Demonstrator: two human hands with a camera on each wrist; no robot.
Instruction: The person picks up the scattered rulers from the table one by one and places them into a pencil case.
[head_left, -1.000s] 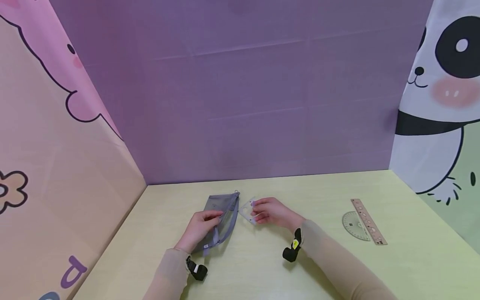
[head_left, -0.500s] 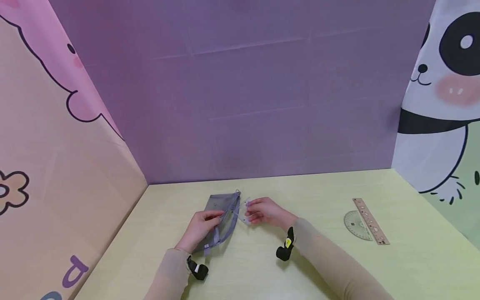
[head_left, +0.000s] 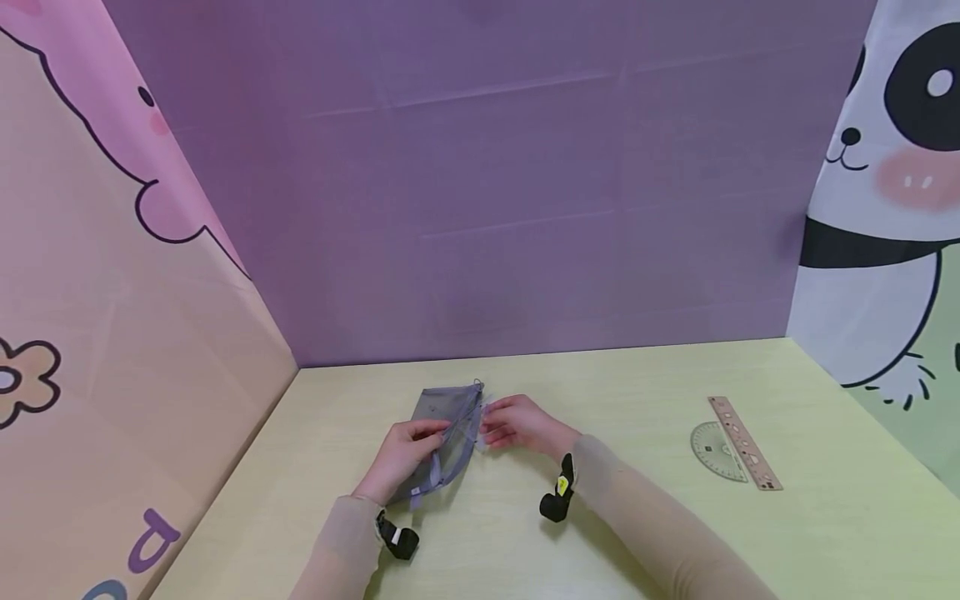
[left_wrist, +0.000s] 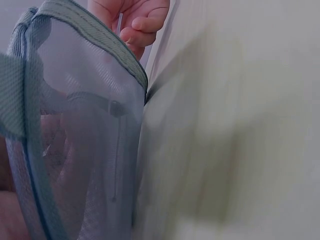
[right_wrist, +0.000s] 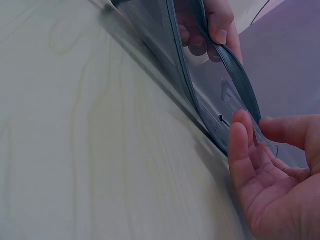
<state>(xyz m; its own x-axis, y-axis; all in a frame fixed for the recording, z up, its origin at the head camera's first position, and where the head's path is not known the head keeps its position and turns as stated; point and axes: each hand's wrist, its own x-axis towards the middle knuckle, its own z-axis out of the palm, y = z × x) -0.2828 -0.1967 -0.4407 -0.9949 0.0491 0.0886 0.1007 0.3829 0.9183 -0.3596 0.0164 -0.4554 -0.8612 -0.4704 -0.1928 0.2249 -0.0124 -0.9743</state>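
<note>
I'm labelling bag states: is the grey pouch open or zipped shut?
Open: the pouch gapes between its zipper edges, one held by the left hand.

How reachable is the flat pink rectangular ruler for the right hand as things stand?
Probably not yet: nothing covers the ruler, but the right hand is pinching a thin clear plastic piece.

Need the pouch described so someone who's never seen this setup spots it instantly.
Start at the pale table in front of the purple wall. Left of its middle, the left hand grips the pouch, with the right hand at its open side. It is soft-looking, greyish and see-through with a zip edge, unlike the flat pink ruler and clear protractor farther right.
</note>
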